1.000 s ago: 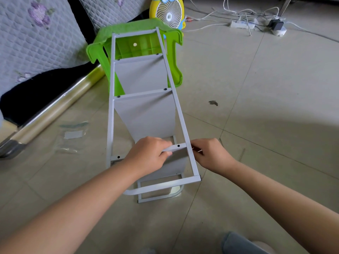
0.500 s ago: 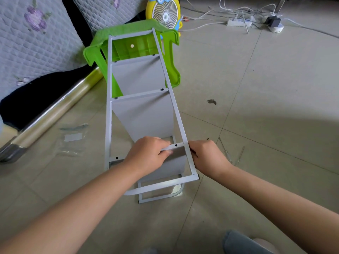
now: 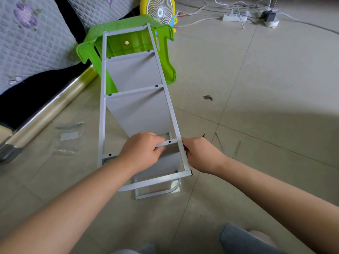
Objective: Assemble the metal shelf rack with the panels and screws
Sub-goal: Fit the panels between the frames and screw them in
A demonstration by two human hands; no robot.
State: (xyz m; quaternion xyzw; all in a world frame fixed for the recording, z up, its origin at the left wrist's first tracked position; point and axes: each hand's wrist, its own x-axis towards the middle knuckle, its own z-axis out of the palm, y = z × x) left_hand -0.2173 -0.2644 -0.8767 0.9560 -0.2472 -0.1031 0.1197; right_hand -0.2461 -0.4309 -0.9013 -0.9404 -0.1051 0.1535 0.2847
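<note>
The floor [image 3: 256, 79] was glossy beige tile with thin grout lines and one small dark stain [image 3: 208, 97]. On it lay the grey metal shelf rack [image 3: 137, 110], its far end propped on a tipped bright green plastic stool [image 3: 165, 57]. The left hand [image 3: 141, 151] gripped the rack's nearest crossbar, fingers curled over it. The right hand [image 3: 200, 153] pressed against the right rail; its fingers were curled, perhaps round something small and dark, but I could not tell. Two thin metal tools [image 3: 222, 145] lay just right of that hand, and clear plastic bags [image 3: 68, 136] left of the rack. Along the left ran a roll of clear film [image 3: 45, 114] below a grey quilted floral cover [image 3: 36, 33]. At the far edge stood a yellow round fan [image 3: 159, 10] and a white power strip [image 3: 233, 17] with tangled cables.
</note>
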